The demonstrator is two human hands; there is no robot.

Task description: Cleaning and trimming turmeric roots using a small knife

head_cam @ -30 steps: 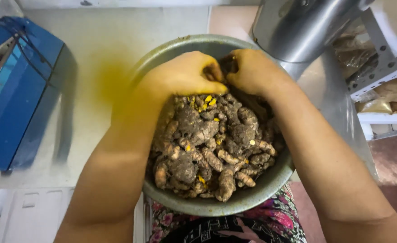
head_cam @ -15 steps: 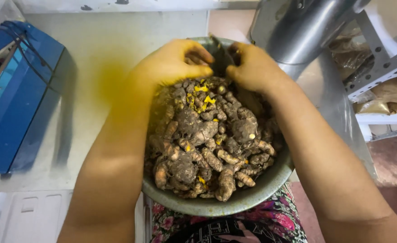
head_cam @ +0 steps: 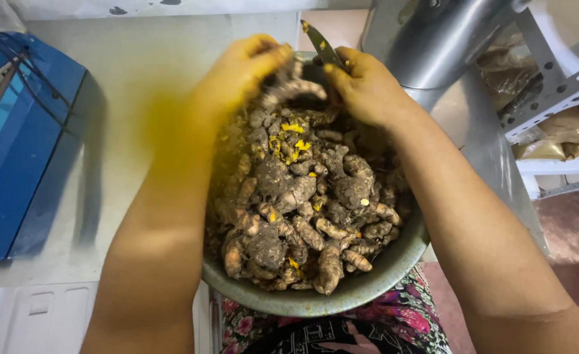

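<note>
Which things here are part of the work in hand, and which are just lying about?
In use:
- left hand, gripping a knobbly root
- right hand, holding a knife
- metal bowl piled with muddy roots

Lying about:
- blue box on the left
- steel machine body at the top
- metal shelf with bags on the right

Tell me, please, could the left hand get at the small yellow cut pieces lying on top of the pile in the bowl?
Probably yes. The yellow pieces lie uncovered on top of the roots, just below the left hand, though that hand already holds a root.
</note>
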